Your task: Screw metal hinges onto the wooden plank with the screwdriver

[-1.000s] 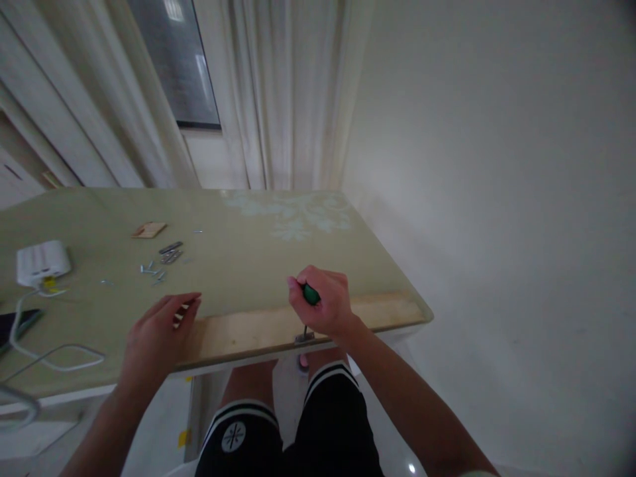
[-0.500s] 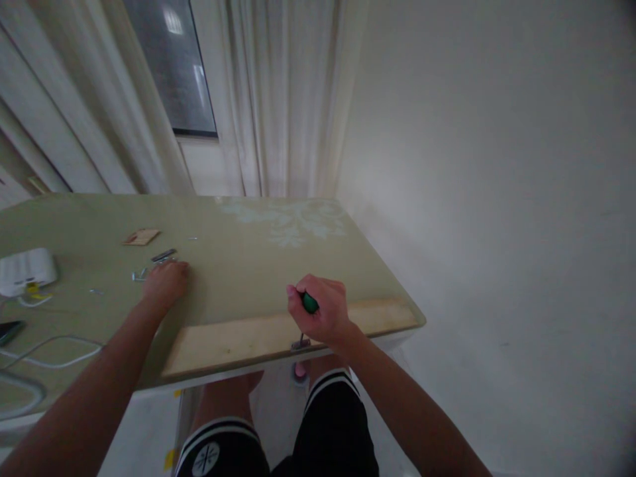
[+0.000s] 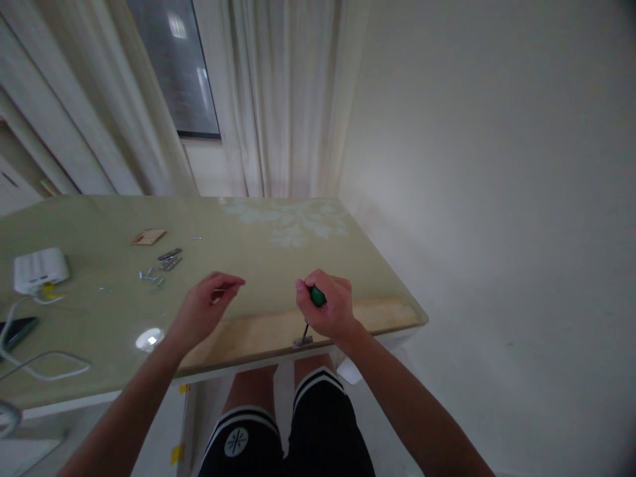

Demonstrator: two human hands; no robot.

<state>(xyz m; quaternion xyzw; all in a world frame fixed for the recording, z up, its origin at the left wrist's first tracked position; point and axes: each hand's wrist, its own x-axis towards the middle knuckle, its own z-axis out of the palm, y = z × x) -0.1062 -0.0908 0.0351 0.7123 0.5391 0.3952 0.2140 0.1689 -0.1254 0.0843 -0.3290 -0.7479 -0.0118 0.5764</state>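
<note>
My right hand is wrapped round a screwdriver with a green handle. Its shaft slants down to a small metal bracket at the front edge of a pale wooden board. Above the left part of that board is my left hand, its thumb and fingers pinched together. What the pinch holds, if anything, is too small to make out. Farther back on the table lie several loose screws and a few narrow metal pieces.
A small wooden piece lies behind the metal parts. On the left are a white box, a dark phone-like object and a white cable. The green-topped table meets a wall at right.
My left hand has left the pile of metal parts and moved right, toward the board. My right hand stays on the screwdriver at the bracket. The view has shifted slightly.
</note>
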